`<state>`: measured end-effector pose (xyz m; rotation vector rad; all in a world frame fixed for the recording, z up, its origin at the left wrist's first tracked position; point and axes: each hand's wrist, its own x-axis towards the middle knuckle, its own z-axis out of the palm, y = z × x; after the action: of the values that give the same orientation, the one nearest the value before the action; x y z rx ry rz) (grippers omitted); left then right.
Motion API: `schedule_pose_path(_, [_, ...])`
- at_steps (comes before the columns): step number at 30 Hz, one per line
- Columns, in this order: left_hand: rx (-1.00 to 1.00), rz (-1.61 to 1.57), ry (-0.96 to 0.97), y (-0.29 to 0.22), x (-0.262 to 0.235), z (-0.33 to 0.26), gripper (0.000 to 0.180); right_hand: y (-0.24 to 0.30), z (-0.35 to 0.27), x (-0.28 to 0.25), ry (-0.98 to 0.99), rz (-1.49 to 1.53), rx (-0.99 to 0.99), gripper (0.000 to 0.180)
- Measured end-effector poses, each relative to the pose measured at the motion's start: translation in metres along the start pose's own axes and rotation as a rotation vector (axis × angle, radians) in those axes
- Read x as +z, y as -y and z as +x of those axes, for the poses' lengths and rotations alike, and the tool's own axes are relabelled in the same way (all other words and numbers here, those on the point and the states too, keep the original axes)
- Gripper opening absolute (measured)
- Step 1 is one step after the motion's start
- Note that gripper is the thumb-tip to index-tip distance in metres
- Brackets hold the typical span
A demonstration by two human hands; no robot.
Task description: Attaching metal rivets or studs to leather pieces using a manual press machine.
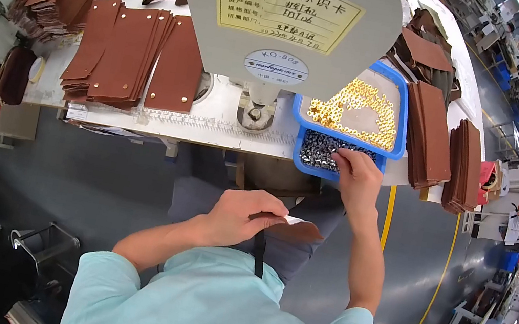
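My left hand [242, 215] is closed on a brown leather piece [306, 231] close to my body, below the table edge. The piece is tilted, and a pale patch shows next to my fingertips. To the right, my right hand [359, 179] reaches into a blue tray of small dark silver metal fasteners [323, 151], thumb and fingers pinched together. What is between those fingertips is too small to make out. A second blue-rimmed tray of gold-coloured ring-shaped fasteners [379, 124] sits just behind, partly over the silver ones.
A grey-white machine head [289, 23] with a yellow label stands in front of me, its metal lower part [256, 110] over the white table. Brown leather panels [127, 57] with gold fasteners are stacked at left. More brown stacks [429, 132] lie right of the trays.
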<state>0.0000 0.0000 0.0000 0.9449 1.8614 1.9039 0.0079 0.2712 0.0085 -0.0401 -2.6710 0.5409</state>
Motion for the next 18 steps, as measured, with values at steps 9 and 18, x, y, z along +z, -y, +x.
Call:
schedule_pose_path(9, [0.514, 0.282, -0.054, 0.006, -0.002, 0.002, 0.029, 0.069, -0.024, -0.051, 0.467, 0.886, 0.28, 0.017])
schedule_pose_path(18, [0.366, 0.189, -0.032, -0.009, -0.002, 0.0, 0.026, 0.081, -0.019, -0.061, 0.627, 0.784, 0.035, 0.017])
